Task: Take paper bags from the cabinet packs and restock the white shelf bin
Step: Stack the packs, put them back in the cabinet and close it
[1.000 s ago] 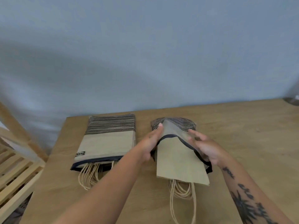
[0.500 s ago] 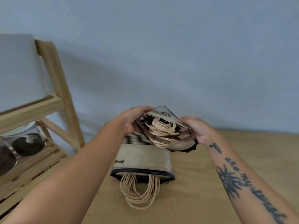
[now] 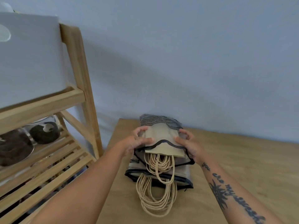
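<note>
Both hands hold one pack of paper bags (image 3: 162, 138) above a second pack (image 3: 182, 173) that lies flat on the wooden counter (image 3: 242, 167). Left hand (image 3: 137, 141) grip: thumb on top, fingers curled round the pack's left edge, pinching it. Right hand (image 3: 188, 145) grip: thumb on top, fingers round the right edge, likewise pinching. Twisted cord handles (image 3: 159, 165) hang from the held pack's open end toward 6 o'clock, over the lower pack's handles (image 3: 155, 198). White bin (image 3: 30, 59) sits on the top tier of the wooden shelf (image 3: 77, 65), at 10 o'clock from the hands. Dark jars (image 3: 43, 131) stand on the tier below
</note>
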`<state>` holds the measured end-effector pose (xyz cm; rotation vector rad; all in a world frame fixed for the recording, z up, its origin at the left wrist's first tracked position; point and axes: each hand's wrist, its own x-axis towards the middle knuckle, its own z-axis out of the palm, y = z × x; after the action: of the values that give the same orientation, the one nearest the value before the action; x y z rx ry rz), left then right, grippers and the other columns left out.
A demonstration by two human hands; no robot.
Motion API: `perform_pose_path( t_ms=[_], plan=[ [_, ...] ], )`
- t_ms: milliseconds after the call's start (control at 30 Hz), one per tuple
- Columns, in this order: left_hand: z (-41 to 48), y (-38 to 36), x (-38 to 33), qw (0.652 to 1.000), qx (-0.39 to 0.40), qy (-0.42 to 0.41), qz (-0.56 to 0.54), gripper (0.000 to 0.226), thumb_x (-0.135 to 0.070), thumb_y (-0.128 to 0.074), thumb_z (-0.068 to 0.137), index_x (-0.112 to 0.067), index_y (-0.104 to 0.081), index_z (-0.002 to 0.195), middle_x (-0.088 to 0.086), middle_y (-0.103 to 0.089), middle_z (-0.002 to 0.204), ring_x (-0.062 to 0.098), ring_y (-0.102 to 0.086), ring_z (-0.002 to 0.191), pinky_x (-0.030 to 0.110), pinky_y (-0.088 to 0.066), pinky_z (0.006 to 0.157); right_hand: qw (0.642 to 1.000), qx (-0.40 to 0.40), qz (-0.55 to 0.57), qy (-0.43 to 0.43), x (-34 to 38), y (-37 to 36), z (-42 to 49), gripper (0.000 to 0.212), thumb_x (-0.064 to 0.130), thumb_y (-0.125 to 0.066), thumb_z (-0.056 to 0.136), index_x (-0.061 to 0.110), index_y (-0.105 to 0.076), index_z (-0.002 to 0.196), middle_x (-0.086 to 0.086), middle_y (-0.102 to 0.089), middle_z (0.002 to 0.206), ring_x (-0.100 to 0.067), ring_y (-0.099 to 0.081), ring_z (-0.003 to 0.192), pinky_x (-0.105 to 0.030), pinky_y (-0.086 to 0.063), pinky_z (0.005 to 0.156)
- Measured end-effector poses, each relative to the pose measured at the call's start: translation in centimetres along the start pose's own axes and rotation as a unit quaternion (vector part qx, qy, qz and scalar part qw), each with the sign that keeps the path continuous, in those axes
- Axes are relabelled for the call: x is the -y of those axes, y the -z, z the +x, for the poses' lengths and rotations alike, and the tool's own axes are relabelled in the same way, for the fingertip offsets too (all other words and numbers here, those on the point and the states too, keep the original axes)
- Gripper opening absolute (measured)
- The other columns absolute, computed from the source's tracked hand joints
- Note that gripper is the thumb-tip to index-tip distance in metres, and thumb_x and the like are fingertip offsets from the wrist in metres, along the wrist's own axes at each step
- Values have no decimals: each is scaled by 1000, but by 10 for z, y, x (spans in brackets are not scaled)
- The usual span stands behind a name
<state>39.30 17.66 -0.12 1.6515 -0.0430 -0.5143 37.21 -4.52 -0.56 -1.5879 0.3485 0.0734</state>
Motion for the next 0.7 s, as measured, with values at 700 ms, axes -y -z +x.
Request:
perform_pose_path(
  t_ms=[700],
  plan=[
    [-50, -17, 50, 999, 28, -26, 3, 104, -30, -70, 80, -36, 10, 146, -10, -30, 147, 4, -36, 127, 21, -29, 103, 990, 81, -100, 57, -43, 4, -62, 68, 21, -65, 85, 29, -31, 143, 3, -22, 155, -12, -20, 141, -30, -19, 111]
  ],
)
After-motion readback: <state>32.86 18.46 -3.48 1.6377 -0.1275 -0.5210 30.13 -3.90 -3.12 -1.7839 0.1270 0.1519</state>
